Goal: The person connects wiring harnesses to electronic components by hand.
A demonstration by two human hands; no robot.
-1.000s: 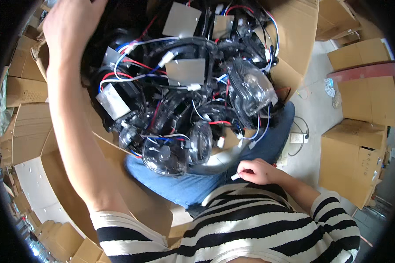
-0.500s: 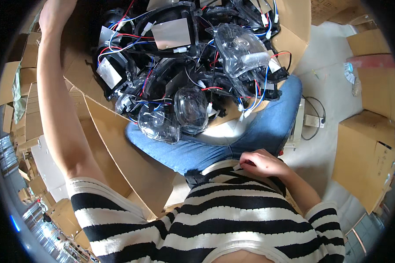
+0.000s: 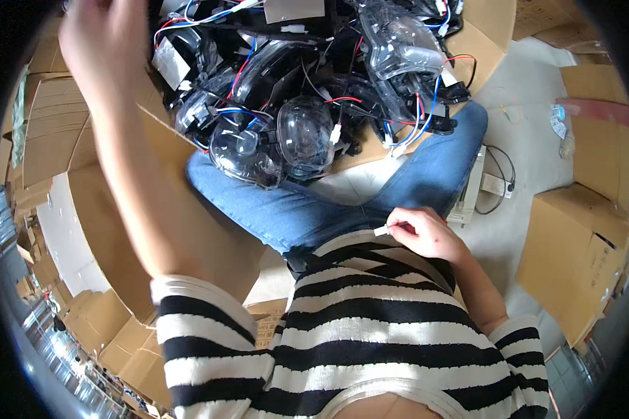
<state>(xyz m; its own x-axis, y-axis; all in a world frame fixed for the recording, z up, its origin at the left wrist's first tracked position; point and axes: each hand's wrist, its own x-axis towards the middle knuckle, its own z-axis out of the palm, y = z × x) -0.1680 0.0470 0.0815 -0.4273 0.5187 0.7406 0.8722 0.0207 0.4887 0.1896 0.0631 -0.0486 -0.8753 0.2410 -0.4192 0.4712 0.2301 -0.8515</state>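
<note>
My left hand point(image 3: 106, 42) is up at the top left, smeared by motion, beside the pile of lamp units; its fingers run toward the frame's upper edge. Close to my waist, my right hand point(image 3: 426, 234) pinches a small white piece point(image 3: 381, 230), too small to name. In front of me lie several clear-covered lamp units with black housings, red, blue and white wires and white plugs. Nearest my lap are a rounded clear lamp point(image 3: 305, 136) and a second lamp point(image 3: 244, 153). A larger clear lamp point(image 3: 402, 45) rests on the pile's right side.
A large open cardboard box point(image 3: 486, 35) surrounds the lamps, with my jeans-clad legs point(image 3: 426, 174) against its near side. Cardboard flaps point(image 3: 122, 230) stand at my left. On the right are a cardboard box point(image 3: 573, 255), and a power strip point(image 3: 495, 185) with a black cord on the floor.
My left hand and forearm have swung to the right, toward the lamps. The whole view has shifted, so the lamps sit higher in it. My right hand keeps its pinch near the waist.
</note>
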